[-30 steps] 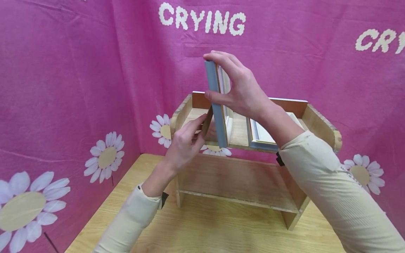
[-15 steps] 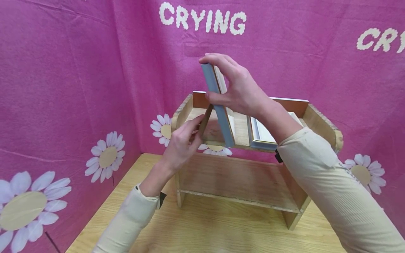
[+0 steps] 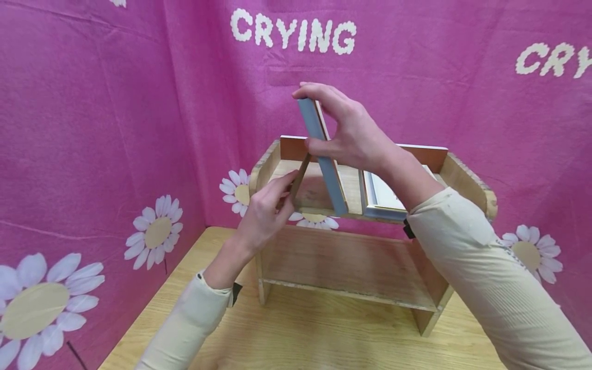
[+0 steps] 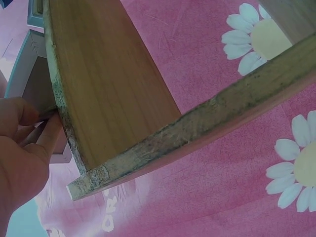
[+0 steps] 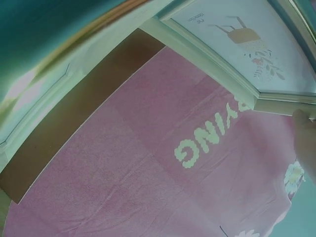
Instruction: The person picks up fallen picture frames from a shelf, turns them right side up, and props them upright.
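Note:
A picture frame (image 3: 333, 182) with a blue-grey edge stands tilted on the top board of a small wooden shelf (image 3: 342, 257), its top leaning left. My right hand (image 3: 353, 126) grips its upper part, thumb on the near edge and fingers over the top. Behind the frame, a brown stand leg (image 3: 301, 177) slants out to the left, and my left hand (image 3: 263, 213) pinches it. In the right wrist view the frame's print (image 5: 244, 42) shows a chair and flowers. The left wrist view shows my left fingers (image 4: 47, 136) at the frame's brown back.
A second picture frame (image 3: 386, 211) rests on the top board at the right, partly behind my right forearm. Raised side panels (image 3: 467, 180) and a brown back rail (image 3: 293, 148) bound the board. A wooden table (image 3: 296, 329) carries the shelf, before a pink flowered cloth (image 3: 407, 92).
The frame's lower end has shifted right, so it leans more to the left. Its top and my right hand have come down slightly. My left hand keeps its pinch on the stand leg.

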`<state>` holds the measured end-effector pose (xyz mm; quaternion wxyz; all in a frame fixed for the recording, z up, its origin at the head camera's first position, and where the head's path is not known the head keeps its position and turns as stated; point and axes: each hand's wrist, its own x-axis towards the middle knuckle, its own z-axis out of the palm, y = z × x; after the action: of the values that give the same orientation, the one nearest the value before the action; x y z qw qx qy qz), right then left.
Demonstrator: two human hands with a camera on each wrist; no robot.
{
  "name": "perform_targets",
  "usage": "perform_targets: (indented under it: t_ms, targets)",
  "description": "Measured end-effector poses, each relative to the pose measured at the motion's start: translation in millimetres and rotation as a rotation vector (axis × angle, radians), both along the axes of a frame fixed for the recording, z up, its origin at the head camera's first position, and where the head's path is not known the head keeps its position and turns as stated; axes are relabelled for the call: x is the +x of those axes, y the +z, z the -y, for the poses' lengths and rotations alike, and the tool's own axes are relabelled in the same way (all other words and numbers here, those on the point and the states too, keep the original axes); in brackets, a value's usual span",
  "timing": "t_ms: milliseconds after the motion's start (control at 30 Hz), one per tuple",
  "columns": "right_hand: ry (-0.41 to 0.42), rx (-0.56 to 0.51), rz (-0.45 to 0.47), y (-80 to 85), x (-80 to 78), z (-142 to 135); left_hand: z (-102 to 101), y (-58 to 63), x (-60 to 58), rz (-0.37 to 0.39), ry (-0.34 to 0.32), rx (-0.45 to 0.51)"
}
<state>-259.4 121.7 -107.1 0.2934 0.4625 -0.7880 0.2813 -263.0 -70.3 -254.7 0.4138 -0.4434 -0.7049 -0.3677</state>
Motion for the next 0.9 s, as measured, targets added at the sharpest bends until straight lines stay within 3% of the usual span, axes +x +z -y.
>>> perform_targets:
  t_ms: [167, 433, 633, 900]
  targets:
    - [0.026, -0.008, 0.056, -0.1, -0.2, -2, 0, -1.5, -0.4, 0.004, 0.000, -0.010]
    - [0.027, -0.039, 0.293, 11.2, 3.1, -9, 1, 0.3, -1.8, -0.008, -0.010, -0.023]
    - [0.067, -0.024, 0.290, 15.7, 2.2, -10, 2, 1.7, -4.7, -0.016, -0.006, -0.019]
    - [0.014, 0.024, 0.224, 16.9, 0.7, -7, 3, 2.2, -5.7, -0.003, 0.023, -0.013]
